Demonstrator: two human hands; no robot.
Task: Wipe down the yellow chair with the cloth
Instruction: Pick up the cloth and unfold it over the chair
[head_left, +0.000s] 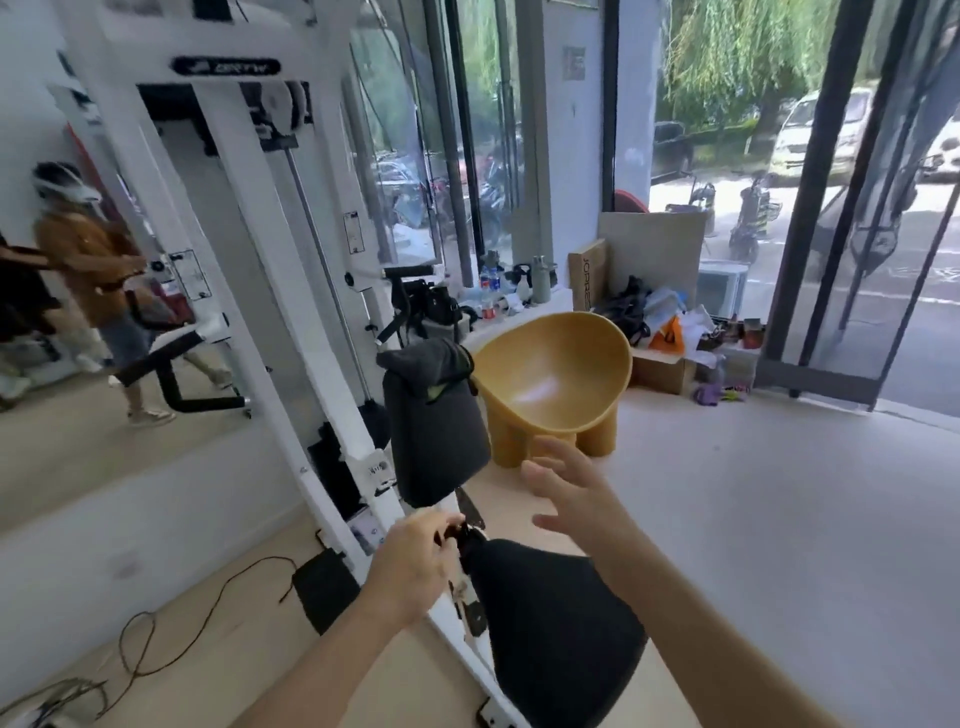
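Two hands work short of the yellow chair (553, 384): left hand (415, 561) pinches a dark seat-knob (457, 532), right hand (566, 499) spread, empty. Advise taking the grey cloth (428, 364) off the backrest first.

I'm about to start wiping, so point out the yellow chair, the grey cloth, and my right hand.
yellow chair (558, 387): head view, inside of the seat bowl.
grey cloth (423, 358): head view, folded top draped over the black pad.
right hand (576, 501): head view, back of the open hand.

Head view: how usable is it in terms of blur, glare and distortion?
Head view: wide-angle bending of the white machine frame; overexposed street behind the windows; soft glare on the yellow chair; right hand slightly motion-blurred.
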